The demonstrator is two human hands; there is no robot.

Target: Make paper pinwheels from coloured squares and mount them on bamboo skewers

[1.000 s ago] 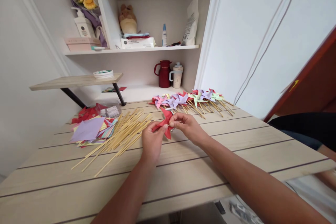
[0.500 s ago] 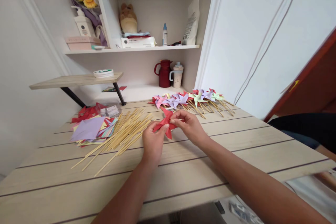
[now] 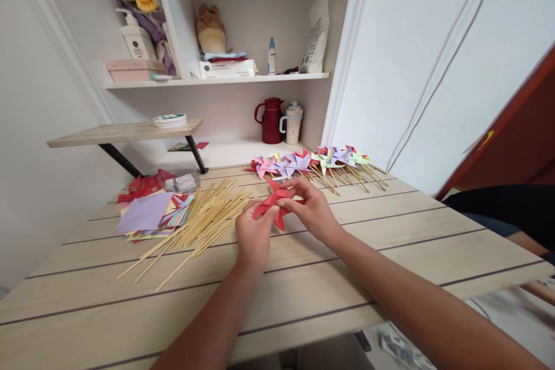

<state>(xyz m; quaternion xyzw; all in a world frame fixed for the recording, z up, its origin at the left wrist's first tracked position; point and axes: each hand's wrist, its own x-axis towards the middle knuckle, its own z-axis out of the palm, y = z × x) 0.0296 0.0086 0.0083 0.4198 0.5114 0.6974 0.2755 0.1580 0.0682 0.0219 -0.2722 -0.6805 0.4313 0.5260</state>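
Observation:
A red paper pinwheel (image 3: 269, 202) is held above the table between both hands. My left hand (image 3: 254, 231) is closed on its lower left side, thumb lying on the front of the paper. With thumb and fingers, my right hand (image 3: 310, 208) pinches the pinwheel near its middle and right side. Whether a small part sits between the right fingertips cannot be made out. Left of my hands lies a loose heap of thin wooden sticks (image 3: 212, 217). Behind my right hand, several finished pinwheels (image 3: 288, 166) on sticks lie in a row.
Stacked coloured paper squares (image 3: 145, 214) lie at the left, by red paper pieces and a clear plastic box (image 3: 182, 184). A small raised shelf (image 3: 125, 132) stands behind them. A dark red jug (image 3: 272, 121) and a lidded cup (image 3: 293, 124) stand at the back. Part of another person shows at right.
My right fingers have shifted slightly left over the pinwheel's middle. My left hand keeps its hold, and the view has moved very little.

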